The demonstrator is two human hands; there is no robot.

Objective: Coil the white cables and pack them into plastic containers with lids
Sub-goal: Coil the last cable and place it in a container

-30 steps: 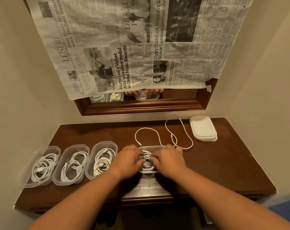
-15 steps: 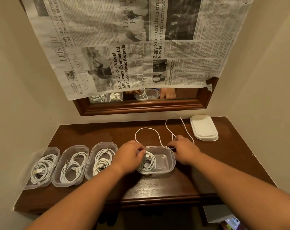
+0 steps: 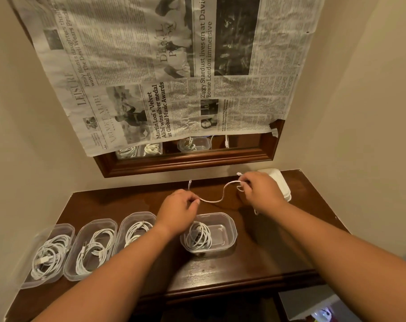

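Note:
A loose white cable (image 3: 221,195) hangs in a wavy line above the table between my hands. My left hand (image 3: 179,208) pinches one part of it, with a cable end (image 3: 189,183) sticking up behind. My right hand (image 3: 261,192) grips the other part, a connector end (image 3: 238,174) poking out at the fingers. Below my hands stands an open clear container (image 3: 229,231) with one coiled cable (image 3: 197,235) in its left half. A stack of white lids (image 3: 281,184) lies behind my right hand, partly hidden.
Three open containers (image 3: 92,248) with coiled cables stand in a row at the table's left. The dark wooden table (image 3: 267,256) fits between two walls. A framed mirror (image 3: 197,156), mostly covered by newspaper, hangs behind it.
Both hands left the container with the coiled cable, moved back and picked up the loose cable from the table. The camera has tilted closer to the table.

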